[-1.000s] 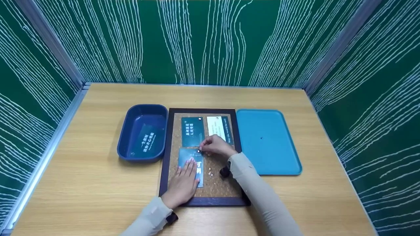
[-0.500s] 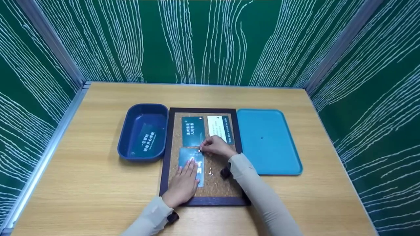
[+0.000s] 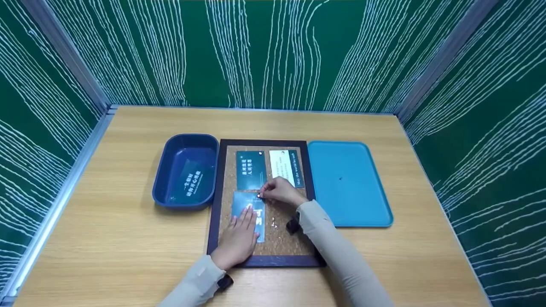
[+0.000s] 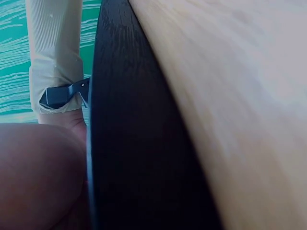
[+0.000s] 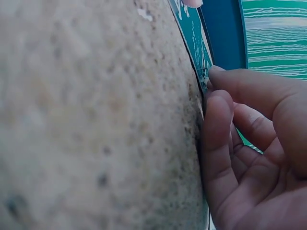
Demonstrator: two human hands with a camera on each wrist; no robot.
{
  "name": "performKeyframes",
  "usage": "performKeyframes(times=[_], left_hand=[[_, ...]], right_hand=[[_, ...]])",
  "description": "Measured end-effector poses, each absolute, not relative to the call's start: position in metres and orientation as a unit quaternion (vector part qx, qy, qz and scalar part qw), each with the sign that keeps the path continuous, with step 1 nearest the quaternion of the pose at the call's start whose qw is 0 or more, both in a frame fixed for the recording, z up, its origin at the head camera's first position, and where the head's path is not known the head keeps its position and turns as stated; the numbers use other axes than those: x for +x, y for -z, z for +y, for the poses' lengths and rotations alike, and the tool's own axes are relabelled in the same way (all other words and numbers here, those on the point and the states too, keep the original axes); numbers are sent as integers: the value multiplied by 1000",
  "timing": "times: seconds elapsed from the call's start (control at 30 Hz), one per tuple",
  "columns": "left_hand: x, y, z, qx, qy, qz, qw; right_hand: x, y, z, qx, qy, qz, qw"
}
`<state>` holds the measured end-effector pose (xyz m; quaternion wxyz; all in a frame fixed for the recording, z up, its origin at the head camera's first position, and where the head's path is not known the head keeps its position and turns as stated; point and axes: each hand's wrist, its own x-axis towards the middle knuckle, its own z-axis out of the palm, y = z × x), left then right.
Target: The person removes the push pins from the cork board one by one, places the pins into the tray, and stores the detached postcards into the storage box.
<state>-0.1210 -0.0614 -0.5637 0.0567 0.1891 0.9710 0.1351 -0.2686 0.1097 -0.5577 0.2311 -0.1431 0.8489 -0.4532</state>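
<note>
My left hand [image 3: 237, 238] lies with its fingers extended over a blue card [image 3: 243, 199], holding it flat against the cork board [image 3: 292, 247]. At that card's upper right corner, my right hand [image 3: 282, 191] pinches a small push pin [image 3: 258, 195] between thumb and index finger. The right wrist view shows the thumb and fingertip right at the card's edge; most of the pin is hidden there. Above it a dark green card [image 3: 250, 170] is pinned to the board. Beside that is a pinned white-and-green card [image 3: 281, 166], partly covered by my right hand.
Several clear pins [image 3: 274, 223] lie on the cork. Left of the board stands a dark blue bin [image 3: 170, 147] with another green card [image 3: 190, 183] inside. A flat turquoise tray [image 3: 354, 192], with one small dark speck on it, lies against the board's right side.
Both hands stay in place, the left on the blue card and the right at the pin. The whole view has shifted only slightly.
</note>
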Motion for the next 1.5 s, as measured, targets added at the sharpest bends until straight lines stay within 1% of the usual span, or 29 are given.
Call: performKeyframes(times=[0.53, 0.93, 1.5], left_hand=[[-119, 560, -62, 191, -115, 972, 68], [-120, 556, -62, 189, -127, 971, 74], [-120, 558, -61, 188, -119, 972, 70]], right_hand=[[-267, 556, 108, -152, 424, 863, 230], [-265, 554, 105, -145, 432, 860, 232], [-263, 554, 104, -145, 413, 867, 238]])
